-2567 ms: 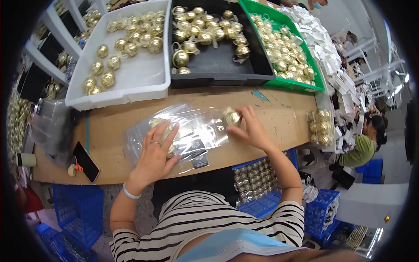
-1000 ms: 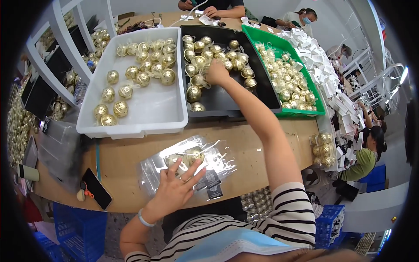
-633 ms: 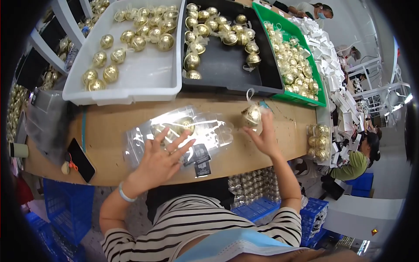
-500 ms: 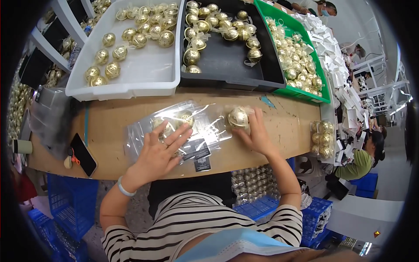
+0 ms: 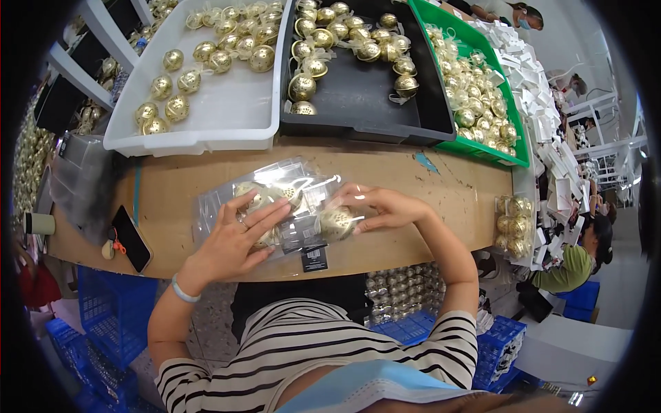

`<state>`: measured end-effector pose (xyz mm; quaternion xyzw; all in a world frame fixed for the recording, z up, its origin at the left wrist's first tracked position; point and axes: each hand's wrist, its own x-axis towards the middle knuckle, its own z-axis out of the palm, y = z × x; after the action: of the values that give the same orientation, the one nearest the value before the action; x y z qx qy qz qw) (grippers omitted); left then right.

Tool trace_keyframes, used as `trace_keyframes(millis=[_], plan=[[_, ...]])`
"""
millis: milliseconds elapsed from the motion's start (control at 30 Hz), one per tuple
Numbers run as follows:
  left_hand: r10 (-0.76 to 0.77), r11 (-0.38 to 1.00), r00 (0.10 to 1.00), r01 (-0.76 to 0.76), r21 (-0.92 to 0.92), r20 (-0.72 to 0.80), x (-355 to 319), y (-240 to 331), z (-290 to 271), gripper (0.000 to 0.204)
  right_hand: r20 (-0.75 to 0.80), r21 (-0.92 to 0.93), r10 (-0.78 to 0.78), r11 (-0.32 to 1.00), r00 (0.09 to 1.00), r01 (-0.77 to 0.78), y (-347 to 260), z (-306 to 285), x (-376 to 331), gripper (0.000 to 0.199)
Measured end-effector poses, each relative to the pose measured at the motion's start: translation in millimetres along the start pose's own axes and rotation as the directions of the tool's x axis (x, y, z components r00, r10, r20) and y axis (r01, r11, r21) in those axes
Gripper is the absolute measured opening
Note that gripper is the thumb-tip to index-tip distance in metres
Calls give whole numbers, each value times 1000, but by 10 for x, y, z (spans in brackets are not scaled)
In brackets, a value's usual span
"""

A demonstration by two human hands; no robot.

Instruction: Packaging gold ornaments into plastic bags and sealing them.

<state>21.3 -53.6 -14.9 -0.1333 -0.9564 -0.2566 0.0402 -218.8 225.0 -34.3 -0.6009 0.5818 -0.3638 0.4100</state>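
Observation:
A clear plastic package [image 5: 219,206] with gold ball ornaments [image 5: 289,193] inside lies on the table before me. My left hand [image 5: 237,237] rests on the package with its fingers spread over the balls. Curled around another gold ball ornament [image 5: 337,224], my right hand [image 5: 385,208] has it at the package's right side, against the clear plastic. Whether that ball is inside the plastic or only touching it, I cannot tell. A black printed label [image 5: 314,259] sticks out at the package's near edge.
Beyond the package stand a white tray [image 5: 200,146], a black tray [image 5: 372,131] and a green tray [image 5: 518,157], all holding gold balls. A phone [image 5: 131,241] lies left. A filled clear pack [image 5: 513,226] stands right. Blue crates [image 5: 113,310] are below. People work at right.
My right hand has moved left and nearer with the gold ball, from the bare table to the package's right side. My left hand has stayed on the package, shifting slightly.

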Motion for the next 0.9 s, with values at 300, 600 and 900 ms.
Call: trace_keyframes(millis=[300,600,900], plan=[[-16,988,996,2,156,89,139,241,-4,71,-149,442,230,886,962,-143,-83,427,438,41],[-73,963,991,39,268,116,187,398,-46,65,-98,277,146,954,984,-114,-61,263,110,48],[131,951,991,-133,280,24,413,392,83,45,-876,90,468,-78,-116,-993,253,-1993,-1664,68]])
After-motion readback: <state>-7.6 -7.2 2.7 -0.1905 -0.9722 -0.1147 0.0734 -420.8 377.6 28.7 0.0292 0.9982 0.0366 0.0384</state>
